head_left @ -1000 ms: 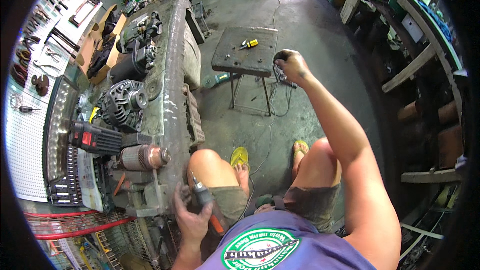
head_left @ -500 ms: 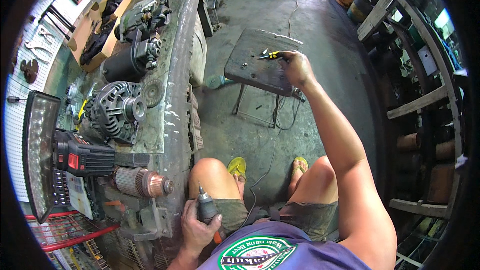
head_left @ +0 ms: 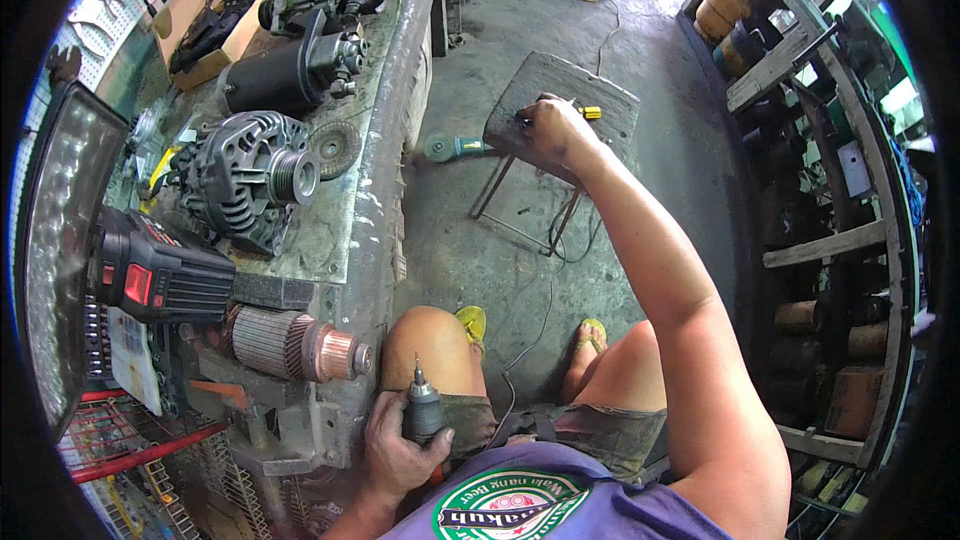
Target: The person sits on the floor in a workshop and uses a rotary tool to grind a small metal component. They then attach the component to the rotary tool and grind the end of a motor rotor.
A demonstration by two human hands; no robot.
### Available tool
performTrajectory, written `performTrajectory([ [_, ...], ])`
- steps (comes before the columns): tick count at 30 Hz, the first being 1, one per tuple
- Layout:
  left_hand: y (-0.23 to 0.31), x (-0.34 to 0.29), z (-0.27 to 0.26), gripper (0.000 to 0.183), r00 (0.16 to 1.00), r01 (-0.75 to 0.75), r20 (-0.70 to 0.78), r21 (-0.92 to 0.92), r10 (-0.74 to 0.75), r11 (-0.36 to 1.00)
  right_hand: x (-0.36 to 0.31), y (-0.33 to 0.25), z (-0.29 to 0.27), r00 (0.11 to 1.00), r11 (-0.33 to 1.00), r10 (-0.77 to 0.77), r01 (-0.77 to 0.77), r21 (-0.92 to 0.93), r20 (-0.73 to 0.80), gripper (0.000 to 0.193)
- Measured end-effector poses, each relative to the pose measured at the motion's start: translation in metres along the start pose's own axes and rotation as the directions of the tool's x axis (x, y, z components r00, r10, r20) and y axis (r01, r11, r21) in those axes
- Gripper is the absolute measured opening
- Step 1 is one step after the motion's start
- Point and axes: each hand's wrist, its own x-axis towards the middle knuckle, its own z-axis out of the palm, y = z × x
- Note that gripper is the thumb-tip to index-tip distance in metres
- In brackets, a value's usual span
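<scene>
Grey rotary tool with a dark body, copper-ended armature, black and red tester, dark grey ribbed alternator, yellow-handled screwdriver, grey stool, yellow-green sandals, stained grey desk

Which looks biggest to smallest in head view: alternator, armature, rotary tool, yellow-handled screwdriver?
1. alternator
2. armature
3. rotary tool, in the left hand, partly hidden
4. screwdriver, by the right hand; farthest away, so unsure

I see stained concrete floor | grimy workbench left | wooden shelving right | daylight at far end
</scene>
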Motion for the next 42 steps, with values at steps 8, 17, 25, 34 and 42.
performTrajectory([
  [8, -0.008, -0.002, -0.001, 0.063, 1.0, 0.001, 0.019, -0.057, 0.001, 0.998, 0.01, 0.012, -0.008, 0.993, 0.997, 0.05, -0.057, 0.059, 0.106, 0.038],
  [17, -0.008, -0.007, 0.001, 0.061, 0.999, 0.036, 0.004, -0.054, -0.035, 0.998, -0.027, 0.025, -0.018, 0.895, 0.633, 0.41, -0.139, 0.761, -0.178, 0.022],
  [25, 0.011, -0.001, 0.023, 0.049, 0.947, 0.278, 0.277, -0.46, -0.162, 0.843, -0.164, -0.058, -0.052, 0.97, 0.344, 0.244, -0.104, 0.933, 0.018, 0.015],
  [34, 0.029, 0.003, 0.067, 0.06, 0.875, 0.192, 0.469, -0.567, 0.122, 0.801, -0.328, -0.182, -0.048, 0.944, 0.057, 0.31, -0.142, 0.988, 0.118, 0.012],
  [42, 0.044, -0.026, 0.063, 0.062, 0.857, -0.017, 0.444, -0.48, 0.26, 0.877, -0.372, -0.194, -0.051, 0.964, -0.068, 0.25, -0.079, 0.995, 0.093, 0.025],
])
